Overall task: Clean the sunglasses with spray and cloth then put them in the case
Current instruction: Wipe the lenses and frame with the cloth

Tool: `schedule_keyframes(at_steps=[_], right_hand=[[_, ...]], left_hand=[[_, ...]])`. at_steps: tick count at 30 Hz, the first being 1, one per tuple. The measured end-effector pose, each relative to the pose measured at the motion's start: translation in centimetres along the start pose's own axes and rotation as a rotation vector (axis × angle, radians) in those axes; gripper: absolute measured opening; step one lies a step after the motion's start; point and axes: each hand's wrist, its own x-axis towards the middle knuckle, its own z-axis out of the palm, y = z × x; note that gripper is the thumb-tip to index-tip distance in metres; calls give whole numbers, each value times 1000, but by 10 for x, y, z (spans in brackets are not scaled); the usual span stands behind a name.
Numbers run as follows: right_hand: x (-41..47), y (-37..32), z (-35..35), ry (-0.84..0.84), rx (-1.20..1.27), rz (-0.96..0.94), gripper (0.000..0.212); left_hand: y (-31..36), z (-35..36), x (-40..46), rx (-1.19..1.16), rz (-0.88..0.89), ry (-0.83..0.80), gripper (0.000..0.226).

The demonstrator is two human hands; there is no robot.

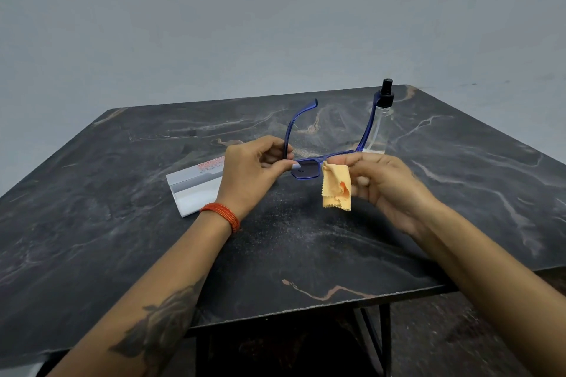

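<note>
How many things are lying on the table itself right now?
2: the case at the left, partly behind the left hand, and the spray bottle standing at the back right. The hands may hide something small.

2 bare forearms seen, no sleeves worn. Stack of thin red-orange bangles worn at left wrist. Dark floral tattoo inked along left forearm. Right forearm unmarked. Left thumbnail painted pale.
</note>
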Motion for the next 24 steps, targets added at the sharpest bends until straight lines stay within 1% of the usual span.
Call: schedule_keyframes(at_steps=[3,4,6,9,10,12,14,17,20,21,24], right_hand=[[-1,-4,-1,-40,168,48,23],[0,-4,-2,-49,183,52,27],[1,-5,-3,-49,80,27,37],[3,-5,0,25,-84,-73,48],[4,-6,2,60,-112,-120,48],[7,-9,8,133,-225,-263,40],[11,-11,16,172,-404,-424,29],[18,-2,24,201,-640,-611,21],[24,11,25,290,-961,-829,13],[26,14,24,303,-1029,-886,13],[29,20,21,262,-1075,-979,15]], left_hand=[[0,0,0,-1,0,-1,22],[0,0,0,-4,0,0,22],[1,0,-1,-5,0,0,22],[1,0,-1,4,3,-2,24],[2,0,-1,2,4,-1,24],[3,0,-1,-4,2,-1,23],[3,0,-1,-7,0,-3,22],[4,0,-1,2,1,-6,23],[5,0,-1,-6,4,-1,22],[5,0,-1,-10,1,0,22],[5,0,-1,-34,-16,-1,22]])
